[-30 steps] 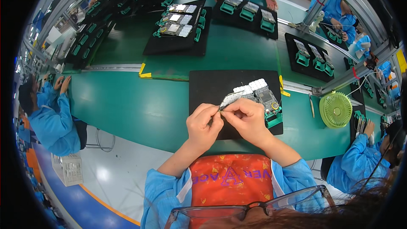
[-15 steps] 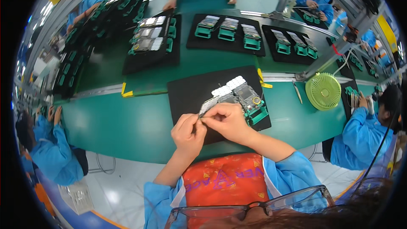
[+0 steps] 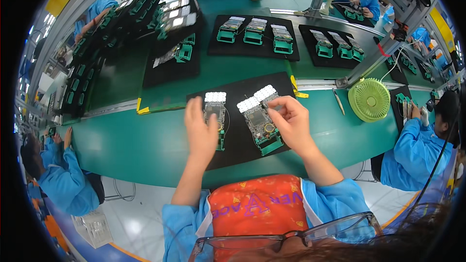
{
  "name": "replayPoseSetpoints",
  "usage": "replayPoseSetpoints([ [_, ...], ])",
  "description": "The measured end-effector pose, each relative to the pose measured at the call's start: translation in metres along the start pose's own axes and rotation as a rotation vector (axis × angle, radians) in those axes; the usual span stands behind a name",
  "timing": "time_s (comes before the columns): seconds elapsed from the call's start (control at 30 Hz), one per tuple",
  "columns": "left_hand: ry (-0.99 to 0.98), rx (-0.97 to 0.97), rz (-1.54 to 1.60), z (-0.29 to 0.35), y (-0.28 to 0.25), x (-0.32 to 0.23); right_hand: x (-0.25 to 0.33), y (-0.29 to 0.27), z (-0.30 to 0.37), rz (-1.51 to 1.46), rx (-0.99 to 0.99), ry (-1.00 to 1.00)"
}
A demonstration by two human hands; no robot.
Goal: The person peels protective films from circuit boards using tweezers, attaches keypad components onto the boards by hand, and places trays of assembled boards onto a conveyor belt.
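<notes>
Circuit boards in green frames are the things in hand in the head view, lying on the near black mat (image 3: 233,153): the left board (image 3: 215,104) sits toward its 9 o'clock, the right board (image 3: 258,121) toward 3 o'clock. The left hand (image 3: 200,131) hovers at the left board's 8 o'clock, fingers extended and thumb well apart, gripping nothing that shows; the right hand (image 3: 295,123) is half curled at the right board's 3 o'clock, thumb and forefinger near its edge, though I cannot tell whether they pinch anything. To handle these well, I would hold each by its green frame, keep fingertips off the bare chips, and watch that the thin wire (image 3: 228,121) at the left board's 3 o'clock is not snagged. Counting: two frame assemblies stand apart on the near mat, with three white panels among them, two at the right group, where overlap hides whether a second board lies there; three assemblies on the mat at 12 o'clock (image 3: 269,53); three on the mat at 1 o'clock (image 3: 308,58); one green fan (image 3: 369,101) toward 3 o'clock, and one pen-like tool (image 3: 339,102) at the fan's 9 o'clock
</notes>
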State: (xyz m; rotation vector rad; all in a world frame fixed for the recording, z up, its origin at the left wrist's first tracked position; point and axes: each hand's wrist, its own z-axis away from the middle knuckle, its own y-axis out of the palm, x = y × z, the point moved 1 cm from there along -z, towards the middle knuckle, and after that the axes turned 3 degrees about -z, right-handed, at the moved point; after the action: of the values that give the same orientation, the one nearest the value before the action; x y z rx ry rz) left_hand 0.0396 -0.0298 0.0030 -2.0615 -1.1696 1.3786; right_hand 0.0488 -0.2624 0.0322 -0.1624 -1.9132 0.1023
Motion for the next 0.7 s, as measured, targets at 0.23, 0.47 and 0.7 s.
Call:
replayPoseSetpoints([
  [0.23,-0.293,0.475,0.705,0.032,0.075,-0.025,-0.003,-0.011,0.016,0.044,0.020,0.078],
  [0.47,-0.570,0.362,1.005,0.031,0.092,-0.019,-0.001,-0.015,0.022,0.084,0.116,0.144],
  [0.7,-0.515,0.397,1.323,0.018,0.022,-0.034,-0.018,-0.011,0.026,-0.177,0.447,0.535],
])
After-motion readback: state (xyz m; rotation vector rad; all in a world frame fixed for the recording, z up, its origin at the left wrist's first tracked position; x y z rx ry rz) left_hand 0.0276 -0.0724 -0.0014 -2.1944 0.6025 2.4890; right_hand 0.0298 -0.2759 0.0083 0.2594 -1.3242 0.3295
